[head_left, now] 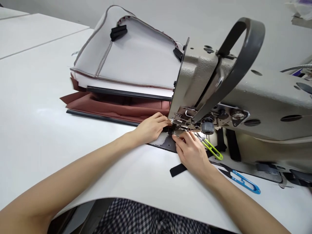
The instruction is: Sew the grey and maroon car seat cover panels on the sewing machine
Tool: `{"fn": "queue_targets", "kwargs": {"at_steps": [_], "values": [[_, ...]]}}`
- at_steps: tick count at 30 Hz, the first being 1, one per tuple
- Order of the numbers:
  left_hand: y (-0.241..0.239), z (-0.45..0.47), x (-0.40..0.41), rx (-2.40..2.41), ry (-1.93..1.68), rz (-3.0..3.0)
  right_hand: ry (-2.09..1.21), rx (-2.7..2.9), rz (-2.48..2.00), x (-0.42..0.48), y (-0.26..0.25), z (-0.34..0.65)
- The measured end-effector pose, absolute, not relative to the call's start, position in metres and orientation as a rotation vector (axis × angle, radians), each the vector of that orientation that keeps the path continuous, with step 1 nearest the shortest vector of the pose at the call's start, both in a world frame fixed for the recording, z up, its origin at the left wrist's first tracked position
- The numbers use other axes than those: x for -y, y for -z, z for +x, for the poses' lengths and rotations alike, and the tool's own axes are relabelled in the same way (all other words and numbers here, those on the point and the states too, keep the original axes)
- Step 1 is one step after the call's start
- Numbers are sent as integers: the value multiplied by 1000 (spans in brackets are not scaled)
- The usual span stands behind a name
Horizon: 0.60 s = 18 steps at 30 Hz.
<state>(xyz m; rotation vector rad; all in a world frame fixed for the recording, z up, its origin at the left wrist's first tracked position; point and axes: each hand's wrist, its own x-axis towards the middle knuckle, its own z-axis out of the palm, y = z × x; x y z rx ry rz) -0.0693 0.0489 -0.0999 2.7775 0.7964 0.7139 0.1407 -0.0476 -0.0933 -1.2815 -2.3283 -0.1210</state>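
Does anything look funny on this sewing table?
Yes, a little: the green thread snips sit almost under the sewing machine, right by the right hand, while the blue thread snips lie farther out on the table. Nothing looks spilled or broken.

My two bare arms reach forward from the near side and come together. My left arm (73,165) lies long and low from the near left, and my right arm (240,200) comes from the near right. My left hand (149,128) is turned palm down, and the left fingers (161,118) curve toward the right. My right hand (191,152) is also palm down, and the right fingers (181,139) bend toward the far left. The fingertips of both hands are near each other.
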Motion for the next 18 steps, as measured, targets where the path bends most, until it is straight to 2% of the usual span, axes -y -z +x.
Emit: {"fn": "queue_targets", "kwargs": {"at_steps": [8, 12, 18], "values": [[98, -74, -44, -804, -748, 2635, -189, 2391, -948, 57, 81, 140], [90, -79, -40, -736, -738, 2529, -205, 2513, -760, 63, 76, 135], [80, -91, -43, -799, -858, 2523, -257, 2483, -761, 62, 80, 137]]}}
